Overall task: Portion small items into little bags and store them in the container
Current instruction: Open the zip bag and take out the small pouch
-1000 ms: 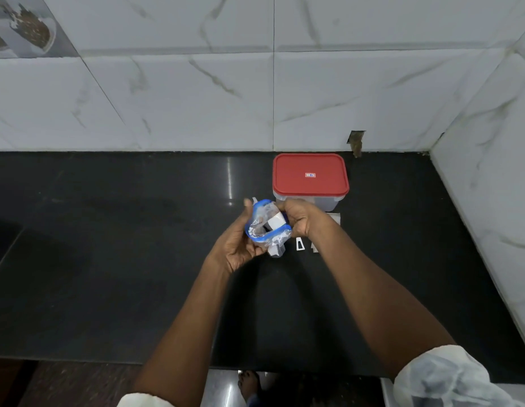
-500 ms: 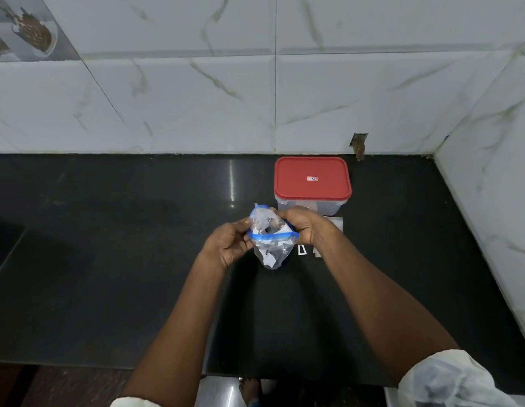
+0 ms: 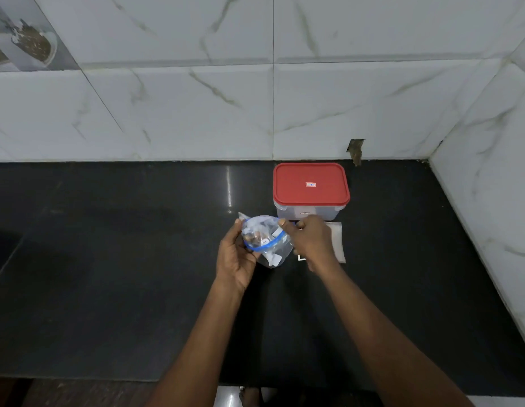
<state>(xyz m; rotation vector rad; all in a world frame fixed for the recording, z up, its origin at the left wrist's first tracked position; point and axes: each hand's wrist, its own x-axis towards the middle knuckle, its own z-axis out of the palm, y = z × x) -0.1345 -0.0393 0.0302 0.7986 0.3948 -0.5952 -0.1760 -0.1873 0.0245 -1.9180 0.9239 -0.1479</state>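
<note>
A small clear zip bag (image 3: 267, 245) with a blue seal strip hangs between my hands above the black counter, small white and brown items inside it. My left hand (image 3: 236, 257) cups its left side from below. My right hand (image 3: 309, 240) pinches the bag's rim at the right end of the blue strip. Just behind my hands stands the clear plastic container (image 3: 306, 214) with its red lid (image 3: 311, 183) on. A flat pile of empty little bags (image 3: 337, 242) lies on the counter under my right hand, partly hidden.
A small white item (image 3: 301, 257) lies on the black counter (image 3: 108, 274) by my right wrist. Marble-tile walls close the back and right side. The counter's front edge runs near the bottom, with floor and a foot below.
The bag's mouth was pressed flat between both hands half a second ago; it now gapes open and tilted, my left hand lower under it. The view shifted slightly.
</note>
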